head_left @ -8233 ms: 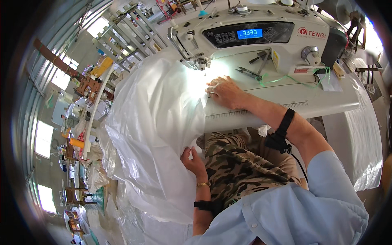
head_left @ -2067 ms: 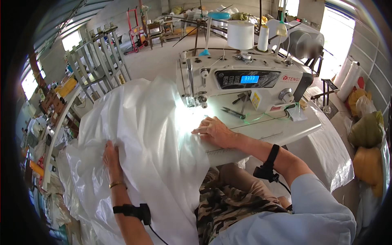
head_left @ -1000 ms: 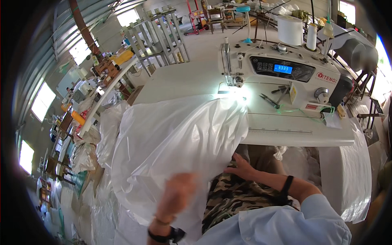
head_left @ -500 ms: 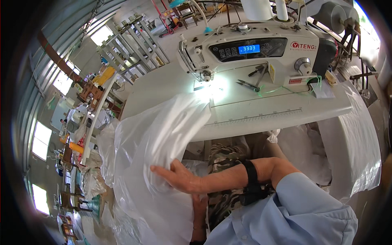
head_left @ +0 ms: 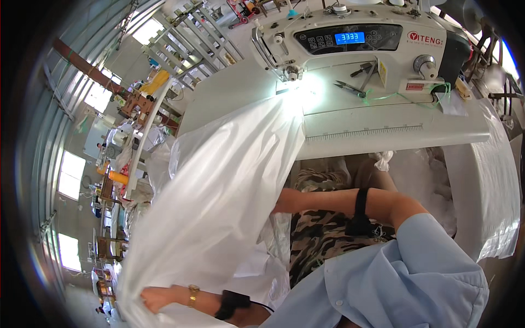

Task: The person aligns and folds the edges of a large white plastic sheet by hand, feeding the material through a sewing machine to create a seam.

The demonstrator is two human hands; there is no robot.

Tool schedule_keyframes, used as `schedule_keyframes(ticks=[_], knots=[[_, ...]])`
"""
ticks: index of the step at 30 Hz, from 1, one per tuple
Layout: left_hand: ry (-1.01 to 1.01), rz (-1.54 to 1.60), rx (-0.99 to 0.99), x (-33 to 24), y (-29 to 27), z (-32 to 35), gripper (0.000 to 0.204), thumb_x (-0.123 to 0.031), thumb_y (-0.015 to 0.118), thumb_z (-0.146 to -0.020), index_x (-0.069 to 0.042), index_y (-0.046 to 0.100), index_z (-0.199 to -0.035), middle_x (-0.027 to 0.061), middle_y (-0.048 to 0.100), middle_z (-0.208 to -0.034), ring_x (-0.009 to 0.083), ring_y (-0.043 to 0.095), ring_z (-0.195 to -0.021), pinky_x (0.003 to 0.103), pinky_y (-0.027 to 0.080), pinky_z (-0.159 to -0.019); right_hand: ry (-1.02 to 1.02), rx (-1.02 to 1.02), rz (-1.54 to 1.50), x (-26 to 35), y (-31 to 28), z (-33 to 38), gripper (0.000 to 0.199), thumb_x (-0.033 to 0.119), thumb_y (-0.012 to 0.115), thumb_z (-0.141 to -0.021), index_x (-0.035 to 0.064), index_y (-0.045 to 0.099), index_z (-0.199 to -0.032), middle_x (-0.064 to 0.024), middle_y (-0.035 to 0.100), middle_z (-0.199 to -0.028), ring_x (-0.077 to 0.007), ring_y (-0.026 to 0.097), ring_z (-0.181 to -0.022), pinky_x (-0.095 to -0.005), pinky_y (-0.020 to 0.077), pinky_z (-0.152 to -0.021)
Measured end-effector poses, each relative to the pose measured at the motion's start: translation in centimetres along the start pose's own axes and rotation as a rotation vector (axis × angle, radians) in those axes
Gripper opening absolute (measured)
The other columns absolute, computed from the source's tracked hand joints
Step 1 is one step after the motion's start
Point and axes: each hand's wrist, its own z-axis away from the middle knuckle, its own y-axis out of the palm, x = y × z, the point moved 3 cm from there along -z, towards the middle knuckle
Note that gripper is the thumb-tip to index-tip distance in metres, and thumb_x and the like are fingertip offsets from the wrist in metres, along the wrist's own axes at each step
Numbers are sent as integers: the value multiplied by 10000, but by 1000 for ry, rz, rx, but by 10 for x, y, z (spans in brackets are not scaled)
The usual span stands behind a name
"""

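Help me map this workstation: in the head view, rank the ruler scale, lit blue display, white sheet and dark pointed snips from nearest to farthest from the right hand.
From the right hand:
1. White sheet: right at the hand, hiding its fingers.
2. Ruler scale: ahead, near the table's front edge.
3. Dark pointed snips: beyond the scale.
4. Lit blue display: farthest, on the sewing machine.
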Motion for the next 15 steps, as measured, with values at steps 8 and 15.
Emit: schedule_keyframes(ticks=[8,15], knots=[[-355,1466,-731,31,-112,-135,341,-104,782,-676,97,653,-920,179,657,-1020,208,632,-897,336,529,-789,-39,-133,61,18,8,-54,495,288,667,-877,113,570,-1331,-127,554,-1362,-282,498,-1264,-383,375,-1070],[-192,1642,-977,57,-129,-158,375,-250,854,-707,30,693,-898,151,667,-1036,176,598,-967,306,505,-858,-21,22,194,57,5,-39,490,288,647,-892,122,558,-1344,-116,534,-1386,-278,476,-1287,-390,358,-1086]])
